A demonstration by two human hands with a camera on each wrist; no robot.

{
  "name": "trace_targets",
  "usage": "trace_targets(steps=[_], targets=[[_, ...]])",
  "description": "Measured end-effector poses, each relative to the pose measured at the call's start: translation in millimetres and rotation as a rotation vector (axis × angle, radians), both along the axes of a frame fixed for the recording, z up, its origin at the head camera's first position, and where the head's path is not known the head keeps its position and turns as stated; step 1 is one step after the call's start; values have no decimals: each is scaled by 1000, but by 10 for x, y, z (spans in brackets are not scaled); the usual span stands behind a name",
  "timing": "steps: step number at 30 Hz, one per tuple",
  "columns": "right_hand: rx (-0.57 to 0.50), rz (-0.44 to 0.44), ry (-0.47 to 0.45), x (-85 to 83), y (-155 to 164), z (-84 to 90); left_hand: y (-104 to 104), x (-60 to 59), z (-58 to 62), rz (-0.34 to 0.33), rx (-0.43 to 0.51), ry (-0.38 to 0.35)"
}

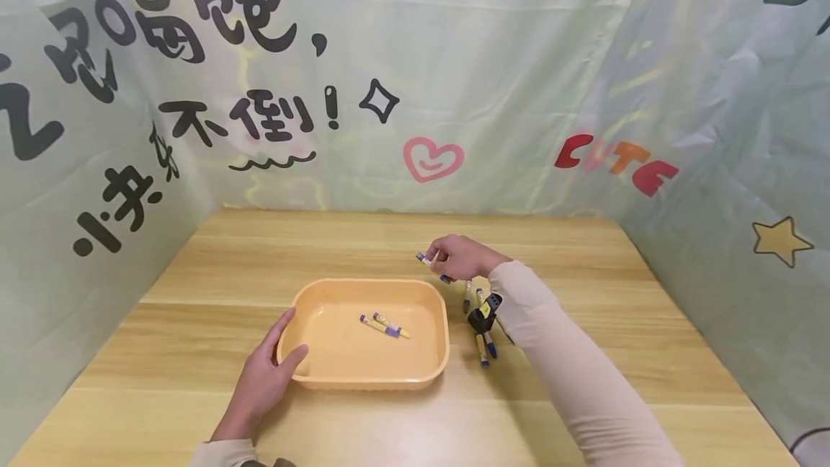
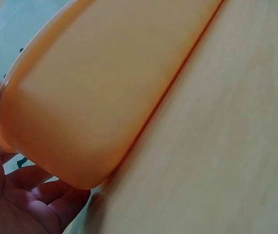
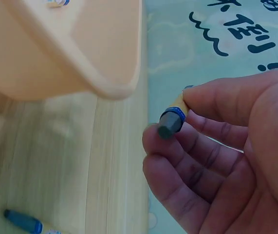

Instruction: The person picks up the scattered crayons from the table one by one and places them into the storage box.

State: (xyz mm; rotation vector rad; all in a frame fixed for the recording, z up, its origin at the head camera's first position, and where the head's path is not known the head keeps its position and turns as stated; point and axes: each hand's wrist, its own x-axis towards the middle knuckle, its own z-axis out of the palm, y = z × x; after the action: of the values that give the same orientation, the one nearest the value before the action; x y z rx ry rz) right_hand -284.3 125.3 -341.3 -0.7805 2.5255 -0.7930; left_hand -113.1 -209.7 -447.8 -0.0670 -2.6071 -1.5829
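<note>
Crayon (image 3: 174,115), yellow barrel with blue band and dark tip: pinched in the curled fingers and thumb of the right hand (image 1: 462,258), raised just above the table (image 1: 583,265), beyond the far right corner of the tray (image 1: 441,323). Both ends stick out of the grip in the head view.

Tray, shallow, peach-coloured plastic, rounded corners: flat on the table between the two hands. Left hand (image 1: 262,380) lies against its near left corner, fingers straight along the outer wall, thumb over the rim; holds nothing else.

Two crayons in tray (image 1: 385,326): side by side near the middle, roughly parallel, to the right of the left hand.

Loose crayons (image 1: 484,347): several on the table just right of the tray, beneath the right forearm, partly hidden by the wrist camera (image 1: 485,314); exact count unclear.
</note>
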Motion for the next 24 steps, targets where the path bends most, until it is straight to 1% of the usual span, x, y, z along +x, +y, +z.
trace_targets(steps=[6, 9, 16, 24], targets=[[7, 16, 14, -12, -80, -5, 0, -8, 7, -3, 4, 3], [11, 27, 12, -17, -134, -21, -4, -1, 5, 5, -9, 4], [-2, 63, -71, 27, -299, -26, -10, 11, 5, 12, -26, 7], [39, 58, -94, 60, -429, -43, 9, -6, 4, 12, -19, 5]])
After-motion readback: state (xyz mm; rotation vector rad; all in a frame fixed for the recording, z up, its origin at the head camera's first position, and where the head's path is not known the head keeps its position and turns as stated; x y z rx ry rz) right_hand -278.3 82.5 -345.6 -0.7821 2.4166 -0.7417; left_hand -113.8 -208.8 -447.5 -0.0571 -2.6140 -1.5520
